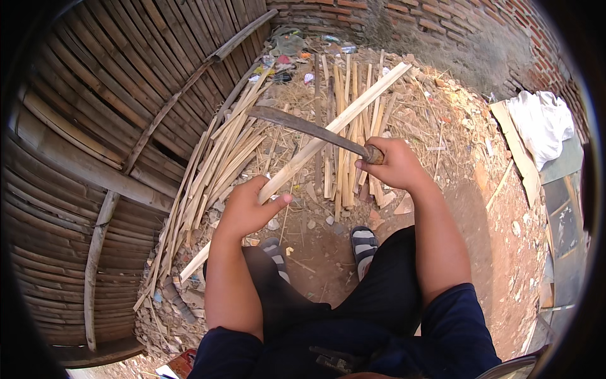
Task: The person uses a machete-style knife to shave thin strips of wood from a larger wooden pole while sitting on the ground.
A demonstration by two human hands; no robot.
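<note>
A long pale strip of split bamboo or wood (334, 129) runs slantwise from beside my left forearm up to the far right. Near its lower part my left hand (246, 205) is closed around it, thumb pointing right. My right hand (392, 163) grips the short wooden handle of a machete (297, 123). Its dark, slightly curved blade points to the left and crosses over the strip; whether the edge touches the strip I cannot tell. The strip's lower end (192, 265) shows to the left of my forearm.
Many loose strips (233, 151) lie in a pile at left, with another bundle (353, 95) ahead. A slatted bamboo wall (95, 114) stands at left, a brick wall (442, 22) at the back. White sacking (541, 126) and boards (565, 215) lie at right. Rubble and shavings cover the ground.
</note>
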